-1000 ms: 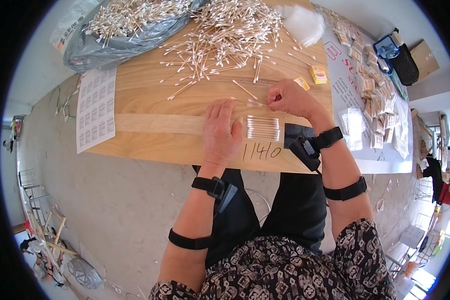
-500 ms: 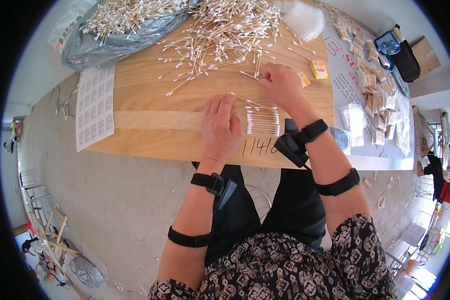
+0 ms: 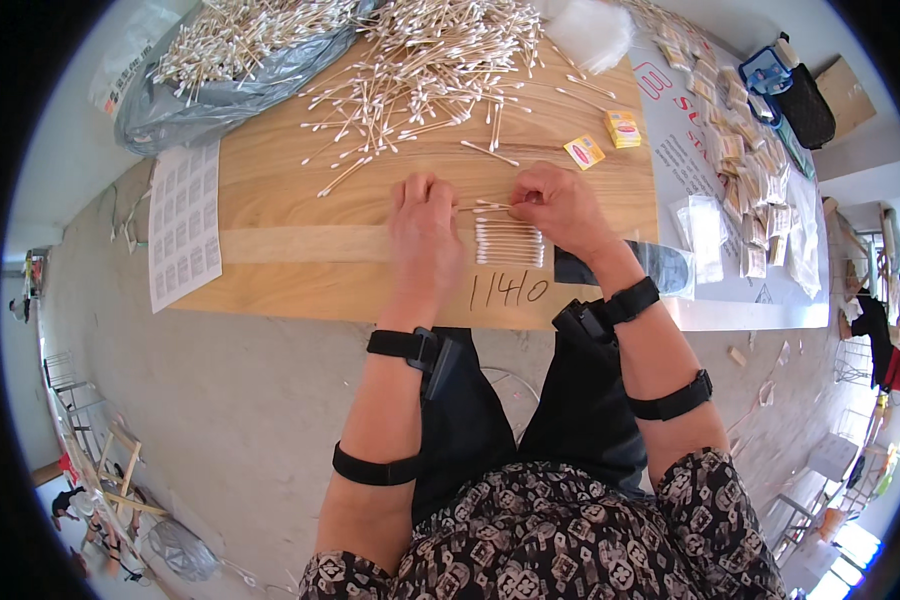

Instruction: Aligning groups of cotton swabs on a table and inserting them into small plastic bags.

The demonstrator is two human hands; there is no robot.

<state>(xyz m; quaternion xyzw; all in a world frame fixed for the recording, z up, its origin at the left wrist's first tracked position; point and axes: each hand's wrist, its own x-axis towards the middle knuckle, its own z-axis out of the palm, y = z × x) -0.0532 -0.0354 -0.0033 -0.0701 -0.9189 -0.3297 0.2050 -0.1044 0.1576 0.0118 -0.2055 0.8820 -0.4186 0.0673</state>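
Two hands worked mid-table: left hand lay flat beside the aligned swab row, right hand pinched a few swabs above it; adding them squarely seemed next.

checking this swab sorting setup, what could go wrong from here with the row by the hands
1. The neat swab row lies loose between the left hand and right hand; a nudge from either could scatter it.
2. The loose swab pile spreads close to the hands, so strays could mix into the row.
3. The row sits near the table edge, so swabs could roll off.
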